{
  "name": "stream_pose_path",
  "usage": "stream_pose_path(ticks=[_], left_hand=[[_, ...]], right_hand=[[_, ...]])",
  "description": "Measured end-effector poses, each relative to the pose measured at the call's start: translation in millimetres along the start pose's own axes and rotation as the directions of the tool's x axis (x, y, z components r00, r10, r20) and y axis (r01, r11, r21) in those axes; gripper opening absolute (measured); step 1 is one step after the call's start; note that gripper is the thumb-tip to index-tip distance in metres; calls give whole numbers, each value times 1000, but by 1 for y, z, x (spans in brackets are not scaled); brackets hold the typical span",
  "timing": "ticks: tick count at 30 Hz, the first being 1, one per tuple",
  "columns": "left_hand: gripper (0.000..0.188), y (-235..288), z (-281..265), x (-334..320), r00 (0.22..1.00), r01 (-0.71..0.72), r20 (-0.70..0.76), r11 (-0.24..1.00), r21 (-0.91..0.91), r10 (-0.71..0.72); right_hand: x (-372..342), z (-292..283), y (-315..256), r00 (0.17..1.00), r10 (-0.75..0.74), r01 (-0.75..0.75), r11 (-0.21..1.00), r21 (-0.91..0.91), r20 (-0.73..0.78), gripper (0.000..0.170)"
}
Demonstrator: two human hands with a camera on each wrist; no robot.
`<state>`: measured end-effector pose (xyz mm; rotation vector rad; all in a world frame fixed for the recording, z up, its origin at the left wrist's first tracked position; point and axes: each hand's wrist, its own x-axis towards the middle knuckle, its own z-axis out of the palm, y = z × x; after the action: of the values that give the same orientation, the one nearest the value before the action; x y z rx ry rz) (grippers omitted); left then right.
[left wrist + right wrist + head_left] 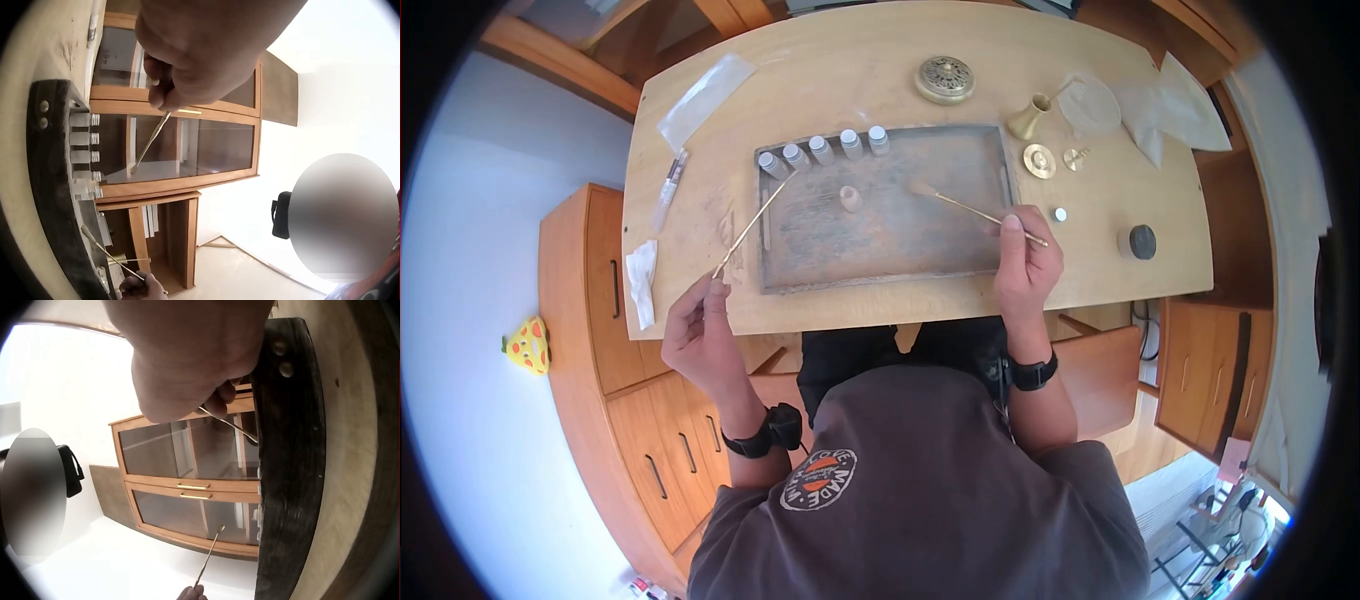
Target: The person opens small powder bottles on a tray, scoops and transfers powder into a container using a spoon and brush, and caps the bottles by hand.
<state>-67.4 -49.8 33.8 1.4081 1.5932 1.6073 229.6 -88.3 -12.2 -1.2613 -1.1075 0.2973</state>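
My left hand (703, 325) pinches a long thin brass spoon (749, 229) near its lower end. Its small scooped tip, plainest in the right wrist view, overlaps the row of white-capped bottles (821, 150) in the head view. Between thumb and fingers, my right hand (1028, 268) holds a slim brass-handled brush (972, 209), its brownish tip over the dark tray (880, 283). On the tray, between the two tools, stands a small pinkish rounded piece (850, 199). The bottles line the tray's back left corner.
Behind the tray sits a pierced brass lidded burner (945, 79). To the right are a brass vase (1029, 117), a brass disc (1039, 161), a white cap (1059, 214) and a dark-lidded jar (1141, 242). A crumpled tissue (641, 283) lies at the left edge.
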Motion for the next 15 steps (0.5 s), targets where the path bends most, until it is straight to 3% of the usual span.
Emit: stream_pose_path(ticks=[2,5,8,15], left_hand=[[13,-8,-4,1,1000,22,-20,999,40,-21],[12,-22,-6,-2,999,0,-33,996,86,3],[11,-32,-9,-7,1000,-8,-19,991,136,11],[13,-43,-14,-15,998,26,40,959,282,-39]], right_hand=[[-2,-2,-2,998,42,-43,999,-19,-35,12],[-3,-7,-1,998,-42,37,993,-109,-38,10],[-4,-14,-2,990,-140,142,961,-236,29,7],[-18,-29,-3,969,-183,237,876,-421,164,10]])
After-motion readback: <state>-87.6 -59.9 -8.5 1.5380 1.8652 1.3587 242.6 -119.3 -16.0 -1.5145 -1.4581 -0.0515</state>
